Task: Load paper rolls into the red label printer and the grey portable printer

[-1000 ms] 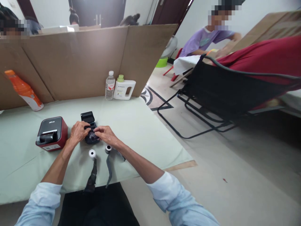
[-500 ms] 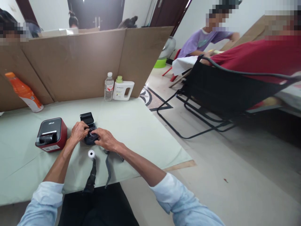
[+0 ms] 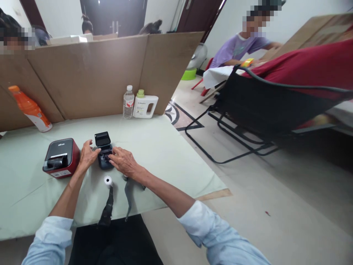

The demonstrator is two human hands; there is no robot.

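Small black printer [image 3: 104,154] sits mid tabletop [image 3: 154,147], lid up; left hand [image 3: 87,156] braces its left side, fingers spread, not gripping; right hand [image 3: 122,161] presses fingertips into the open bay, clasping nothing; looks light, rigid plastic, hinge lid likely fragile; best held by body sides; white paper roll [image 3: 107,180] just in front.
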